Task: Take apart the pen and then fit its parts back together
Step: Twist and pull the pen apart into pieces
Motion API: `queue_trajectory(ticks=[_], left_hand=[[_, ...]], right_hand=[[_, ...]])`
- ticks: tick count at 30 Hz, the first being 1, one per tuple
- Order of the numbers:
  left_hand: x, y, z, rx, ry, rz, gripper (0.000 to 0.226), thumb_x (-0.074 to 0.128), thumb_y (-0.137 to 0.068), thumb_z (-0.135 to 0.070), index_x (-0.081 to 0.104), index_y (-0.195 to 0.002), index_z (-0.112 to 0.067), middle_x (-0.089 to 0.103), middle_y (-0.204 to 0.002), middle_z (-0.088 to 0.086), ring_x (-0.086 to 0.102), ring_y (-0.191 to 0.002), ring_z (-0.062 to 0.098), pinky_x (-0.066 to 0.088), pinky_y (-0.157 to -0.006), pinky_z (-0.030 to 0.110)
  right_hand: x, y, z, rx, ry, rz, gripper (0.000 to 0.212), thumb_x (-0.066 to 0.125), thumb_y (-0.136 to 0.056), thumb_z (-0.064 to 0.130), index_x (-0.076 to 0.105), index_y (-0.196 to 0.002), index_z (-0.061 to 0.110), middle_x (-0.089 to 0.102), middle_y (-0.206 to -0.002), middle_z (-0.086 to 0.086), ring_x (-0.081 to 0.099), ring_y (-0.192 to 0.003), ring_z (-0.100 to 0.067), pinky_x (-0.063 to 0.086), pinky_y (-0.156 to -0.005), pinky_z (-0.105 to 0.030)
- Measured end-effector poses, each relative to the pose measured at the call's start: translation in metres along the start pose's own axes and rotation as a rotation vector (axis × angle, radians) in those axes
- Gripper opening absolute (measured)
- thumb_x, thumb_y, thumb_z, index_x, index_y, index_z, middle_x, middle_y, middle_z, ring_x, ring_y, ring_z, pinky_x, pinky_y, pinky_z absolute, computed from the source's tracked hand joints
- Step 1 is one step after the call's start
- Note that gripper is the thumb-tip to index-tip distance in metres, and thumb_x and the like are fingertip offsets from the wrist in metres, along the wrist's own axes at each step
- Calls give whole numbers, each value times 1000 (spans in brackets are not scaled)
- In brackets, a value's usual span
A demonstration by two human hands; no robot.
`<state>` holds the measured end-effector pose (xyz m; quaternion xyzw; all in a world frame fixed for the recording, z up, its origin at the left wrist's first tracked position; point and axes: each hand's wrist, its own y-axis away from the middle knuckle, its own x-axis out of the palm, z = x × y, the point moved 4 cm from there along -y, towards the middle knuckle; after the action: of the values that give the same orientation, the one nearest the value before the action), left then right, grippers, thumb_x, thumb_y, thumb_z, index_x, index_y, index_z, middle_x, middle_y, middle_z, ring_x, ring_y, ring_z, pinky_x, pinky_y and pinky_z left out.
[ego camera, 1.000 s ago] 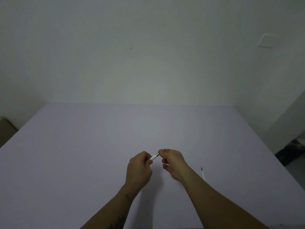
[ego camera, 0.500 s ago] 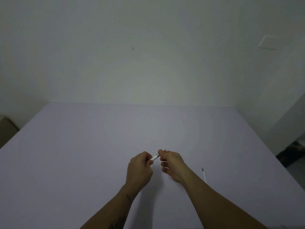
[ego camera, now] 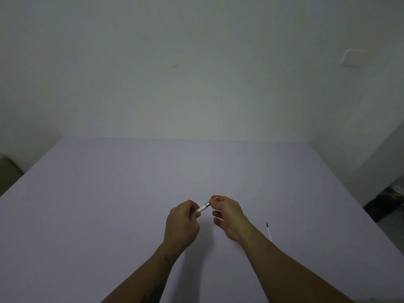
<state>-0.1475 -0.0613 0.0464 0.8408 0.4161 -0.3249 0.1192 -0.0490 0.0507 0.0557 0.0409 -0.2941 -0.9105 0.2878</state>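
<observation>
Above the near middle of the table, both hands hold a white pen barrel (ego camera: 202, 208). My left hand (ego camera: 182, 224) is closed around the barrel's rear part, which it hides. The thumb and forefinger of my right hand (ego camera: 227, 215) pinch the front end, where a dark metal collar and a thin tip (ego camera: 216, 198) poke out. A thin white refill with a dark point (ego camera: 268, 231) lies on the table to the right of my right forearm, partly hidden by it.
The pale lilac table (ego camera: 131, 204) reaches back to a plain wall. Off its left edge stands a brown box (ego camera: 8, 171). Dark objects lie on the floor past the right edge (ego camera: 384, 204).
Both hands stay almost in place on the pen; the right fingers have shifted slightly at the tip. The refill on the table has not moved.
</observation>
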Motion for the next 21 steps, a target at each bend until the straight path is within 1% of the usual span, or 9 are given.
queue_trajectory(ticks=[2,4,7,8,10,12,14,18,21], left_hand=[[0,0,0,6,-4,1,20,64,-88,-11,59,-79,-28,59,-66,-12,58,-62,10,54,-60,28],[0,0,-2,13,-5,2,19,64,-88,-10,60,-80,-26,59,-67,-12,58,-63,10,54,-61,29],[2,0,-5,21,4,2,18,63,-89,-9,61,-80,-24,59,-68,-11,57,-64,11,48,-59,24],[2,0,-5,18,6,3,18,63,-89,-9,61,-79,-24,59,-68,-11,57,-64,11,48,-58,23],[2,0,-3,8,7,4,18,64,-88,-9,60,-79,-24,59,-68,-11,57,-63,11,47,-58,23],[2,0,-1,-2,5,4,18,64,-88,-10,61,-79,-24,59,-68,-11,57,-63,11,45,-57,21],[2,0,0,-10,3,9,17,64,-89,-10,61,-80,-25,59,-68,-11,57,-63,10,43,-56,20],[2,0,5,-22,-12,21,18,64,-89,-10,61,-79,-25,60,-68,-10,57,-63,11,46,-57,21],[3,1,6,-10,-27,28,19,64,-88,-10,60,-78,-26,60,-68,-10,58,-62,11,46,-56,20]], right_hand=[[-1,0,-1,11,5,-26,11,67,-91,21,69,-100,15,63,-98,-9,58,-85,-21,53,-69,-32],[0,0,0,1,47,-49,12,66,-91,23,68,-95,12,62,-92,-8,57,-80,-21,52,-66,-31],[1,0,3,-36,78,-70,11,65,-91,18,69,-88,9,59,-84,-9,53,-75,-21,49,-65,-32],[2,0,5,-37,80,-81,10,64,-91,15,70,-88,9,59,-84,-9,53,-76,-21,49,-66,-32],[2,1,8,-18,88,-89,12,62,-92,11,73,-97,9,62,-89,-10,56,-81,-22,51,-69,-31],[2,2,9,6,72,-59,19,59,-94,7,74,-106,10,63,-97,-11,58,-88,-22,52,-70,-31],[1,5,6,45,38,-22,21,60,-93,6,72,-109,10,62,-100,-11,57,-89,-22,51,-70,-31],[-4,7,-6,108,59,-15,17,66,-91,15,70,-107,10,62,-99,-10,58,-87,-22,52,-68,-31],[-2,5,-6,109,73,-46,17,65,-91,23,68,-100,8,63,-91,-9,58,-78,-20,52,-60,-29]])
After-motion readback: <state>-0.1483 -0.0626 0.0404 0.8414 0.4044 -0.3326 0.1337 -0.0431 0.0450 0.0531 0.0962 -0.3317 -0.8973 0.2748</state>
